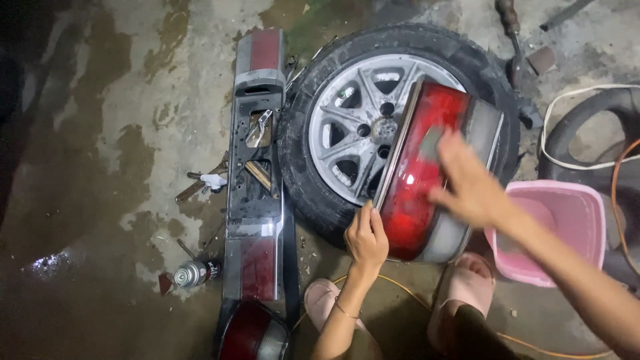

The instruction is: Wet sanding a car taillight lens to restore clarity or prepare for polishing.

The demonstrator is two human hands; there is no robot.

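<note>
Red tail light (427, 173) rests tilted on wheel (347, 127).

The only package in view is a small spray can (195, 273), lying on its side on the wet concrete floor (100, 200). It sits well to the left of the left hand (366, 240) and a little lower in the view, far from the right hand (470, 187). The can is a short cylinder with a silvery metal top end turned toward the left and a darker body carrying a red and black label band; its print is too small to make out. No signs or screens show.
</note>
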